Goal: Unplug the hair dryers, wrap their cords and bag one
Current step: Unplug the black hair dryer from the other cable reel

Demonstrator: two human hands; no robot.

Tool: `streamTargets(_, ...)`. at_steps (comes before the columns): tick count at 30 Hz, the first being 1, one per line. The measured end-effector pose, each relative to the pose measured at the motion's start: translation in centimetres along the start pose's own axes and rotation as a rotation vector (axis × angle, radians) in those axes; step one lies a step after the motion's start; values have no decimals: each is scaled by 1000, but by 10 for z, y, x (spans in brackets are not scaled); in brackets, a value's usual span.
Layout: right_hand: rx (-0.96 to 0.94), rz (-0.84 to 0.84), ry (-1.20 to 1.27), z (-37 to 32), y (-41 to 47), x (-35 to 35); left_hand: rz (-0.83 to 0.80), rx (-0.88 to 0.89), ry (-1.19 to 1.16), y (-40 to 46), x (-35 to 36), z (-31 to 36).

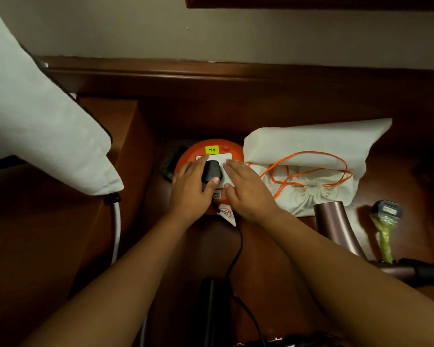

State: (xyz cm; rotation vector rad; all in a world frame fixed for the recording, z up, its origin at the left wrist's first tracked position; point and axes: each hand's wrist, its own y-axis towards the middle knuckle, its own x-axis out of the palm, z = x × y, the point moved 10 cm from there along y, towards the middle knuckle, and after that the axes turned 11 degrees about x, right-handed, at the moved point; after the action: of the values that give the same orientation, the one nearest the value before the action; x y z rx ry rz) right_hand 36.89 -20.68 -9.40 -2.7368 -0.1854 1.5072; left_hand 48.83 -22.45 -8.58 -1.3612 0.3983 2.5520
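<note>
Black plug [210, 170], frame centre, seated in orange reel [191, 156]: pinched by left hand [191, 188]; right hand [248, 187] flat, fingers straight, bracing just right.

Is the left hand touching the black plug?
Touching. The head view shows the left hand holding the black plug on the orange cord reel, thumb against its lower edge and fingers round its far side.

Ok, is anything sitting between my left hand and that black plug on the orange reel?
No, nothing visible does. The left hand already grips the black plug, thumb on its near end, in the white socket panel of the orange reel. The right hand lies flat on the panel beside it, not over the plug.
</note>
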Motion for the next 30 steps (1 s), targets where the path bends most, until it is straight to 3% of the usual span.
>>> streamTargets(11,32,21,-40,10,3,16,86,34,-136,-6,6,-5)
streamTargets(30,54,21,-60,10,7,14,59,-18,-203,-6,1,-11)
